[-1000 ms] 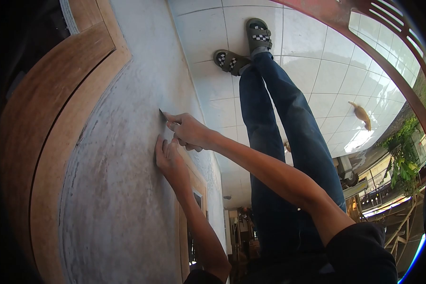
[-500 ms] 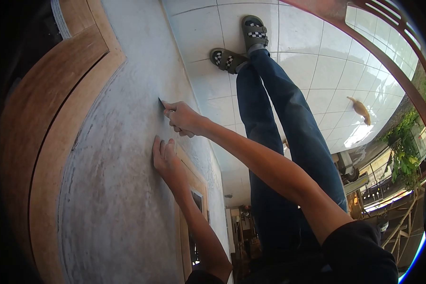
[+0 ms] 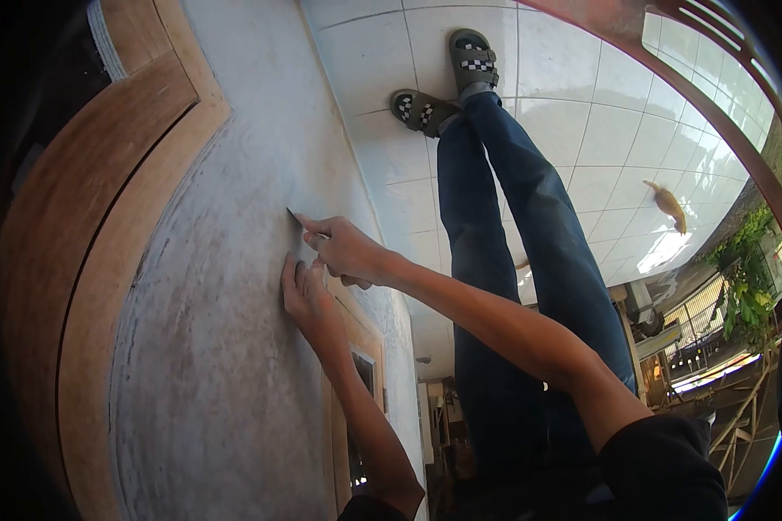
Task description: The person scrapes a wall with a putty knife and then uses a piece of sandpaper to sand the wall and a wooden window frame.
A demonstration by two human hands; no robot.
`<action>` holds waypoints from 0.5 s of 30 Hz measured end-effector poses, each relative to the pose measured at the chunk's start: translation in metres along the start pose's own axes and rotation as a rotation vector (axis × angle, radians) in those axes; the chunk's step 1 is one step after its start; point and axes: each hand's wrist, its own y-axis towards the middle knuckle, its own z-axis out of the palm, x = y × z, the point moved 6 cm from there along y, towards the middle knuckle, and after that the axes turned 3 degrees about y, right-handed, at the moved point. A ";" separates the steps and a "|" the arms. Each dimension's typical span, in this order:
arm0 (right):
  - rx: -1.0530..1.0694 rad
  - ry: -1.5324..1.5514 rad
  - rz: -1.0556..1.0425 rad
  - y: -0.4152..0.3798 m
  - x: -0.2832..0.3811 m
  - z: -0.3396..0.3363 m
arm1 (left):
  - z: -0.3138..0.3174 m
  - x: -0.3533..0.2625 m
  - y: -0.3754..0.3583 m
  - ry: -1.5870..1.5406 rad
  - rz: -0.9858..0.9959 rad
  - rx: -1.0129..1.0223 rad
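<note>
My right hand [image 3: 352, 250] is closed around a small dark, thin blade [image 3: 294, 214], its index finger stretched along it. The blade's tip meets the pale, patchy grey-white wall [image 3: 226, 347]; most of the tool is hidden in the fingers. Just below it in the view, my left hand [image 3: 308, 295] rests against the same wall with bent, slightly parted fingers and nothing visible in them. The two hands are very close together, and whether they touch is unclear.
A wooden frame [image 3: 104, 182] curves along the left, and another wooden-framed opening [image 3: 356, 326] lies beside my left forearm. My sandalled feet [image 3: 473, 61] stand on white floor tiles [image 3: 547, 52]. A light-brown animal [image 3: 667, 207] is farther right, near a red curved bar [image 3: 712, 113].
My right hand and the blade have shifted down in the view along the wall, closer to my left hand. My left hand has stayed nearly in place.
</note>
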 end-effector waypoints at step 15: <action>-0.003 -0.053 0.012 0.015 -0.004 -0.009 | -0.001 0.000 0.004 0.158 0.018 -0.002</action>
